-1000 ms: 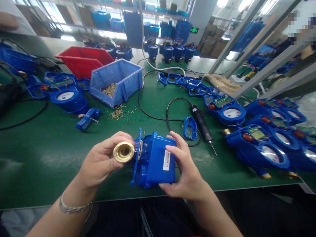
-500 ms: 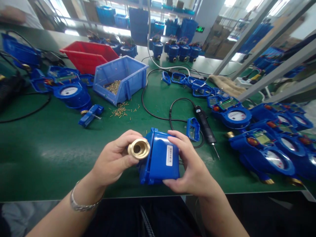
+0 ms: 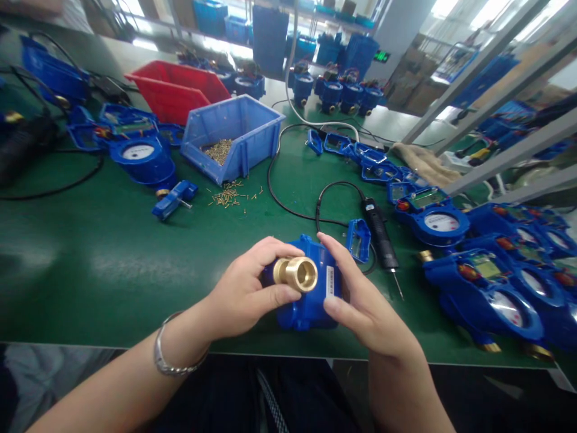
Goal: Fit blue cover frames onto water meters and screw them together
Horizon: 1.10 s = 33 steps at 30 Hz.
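A blue meter (image 3: 306,310) with a brass pipe end and a white barcode label is held above the green table near its front edge. My left hand (image 3: 250,288) is wrapped round the brass pipe end (image 3: 297,274), which points up toward the camera. On the other side, my right hand (image 3: 365,300) grips the blue housing, with the thumb beside the label. Just beyond the right hand lie a small blue frame (image 3: 359,240) and a black electric screwdriver (image 3: 380,234). The meter's dial face is hidden.
A blue bin (image 3: 259,141) of small screws stands before a red bin (image 3: 174,90). Loose screws (image 3: 229,195) lie near it. Blue meters (image 3: 505,300) crowd the right side, below grey metal bars (image 3: 500,90). Another meter (image 3: 142,159) and a blue part (image 3: 175,199) are at left.
Both hands and the meter have moved right in view. The meter has turned, so its brass end now covers more of the housing and the label shows narrower. The view has shifted slightly.
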### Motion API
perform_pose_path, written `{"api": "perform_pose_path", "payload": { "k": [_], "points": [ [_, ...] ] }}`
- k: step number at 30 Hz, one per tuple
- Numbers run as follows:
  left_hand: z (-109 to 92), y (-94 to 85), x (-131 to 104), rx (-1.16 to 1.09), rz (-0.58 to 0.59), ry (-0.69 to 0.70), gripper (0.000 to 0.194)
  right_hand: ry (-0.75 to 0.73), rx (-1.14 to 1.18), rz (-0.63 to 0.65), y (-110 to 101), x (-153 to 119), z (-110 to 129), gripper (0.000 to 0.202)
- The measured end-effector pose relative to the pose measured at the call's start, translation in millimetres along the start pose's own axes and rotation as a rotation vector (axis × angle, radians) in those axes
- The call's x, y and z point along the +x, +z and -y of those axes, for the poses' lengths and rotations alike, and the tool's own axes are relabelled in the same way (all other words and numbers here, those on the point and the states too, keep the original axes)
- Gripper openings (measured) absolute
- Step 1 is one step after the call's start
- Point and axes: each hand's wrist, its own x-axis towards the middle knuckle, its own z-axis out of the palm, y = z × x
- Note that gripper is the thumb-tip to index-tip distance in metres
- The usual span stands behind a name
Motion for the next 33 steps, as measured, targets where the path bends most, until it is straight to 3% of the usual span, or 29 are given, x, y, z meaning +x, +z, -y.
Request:
{"api": "perform_pose_path", "payload": {
  "k": [3,7,12,14,17,19,25,28,33],
  "points": [
    [2.7,-3.6,0.9,-0.091,-0.014,-0.042,0.045,0.102,-0.100,-0.049,4.0,13.1,16.1,0.070],
    [8.9,-7.5,2.0,-0.122,0.020,0.032,0.045,0.239,-0.185,-0.156,11.7,29.3,30.8,0.068],
    [5.8,-4.1,-1.4,-0.051,0.005,0.070,0.052,0.264,0.001,-0.245,4.2,33.8,9.5,0.061],
    [3.9,-2.4,-7.1,0.031,-0.107,0.145,0.048,0.278,0.190,-0.286,-1.2,31.2,-6.8,0.062],
    [8.1,-0.2,-21.0,0.229,-0.375,0.367,0.041,0.310,0.454,-0.402,-5.5,23.7,-31.5,0.066],
    [16.8,2.9,-32.7,0.382,-0.463,0.489,0.042,0.301,0.560,-0.449,-4.7,16.9,-46.6,0.069],
    [48.9,20.1,-63.7,0.787,-0.371,0.692,0.026,0.259,0.635,-0.462,6.9,-4.1,-75.7,0.073],
    [55.4,21.2,-68.4,0.875,-0.294,0.782,0.021,0.235,0.650,-0.443,12.5,-8.2,-76.3,0.076],
    [56.3,15.5,-66.4,0.947,-0.269,0.824,0.014,0.166,0.677,-0.362,17.8,-6.4,-70.8,0.076]
  ]
}}
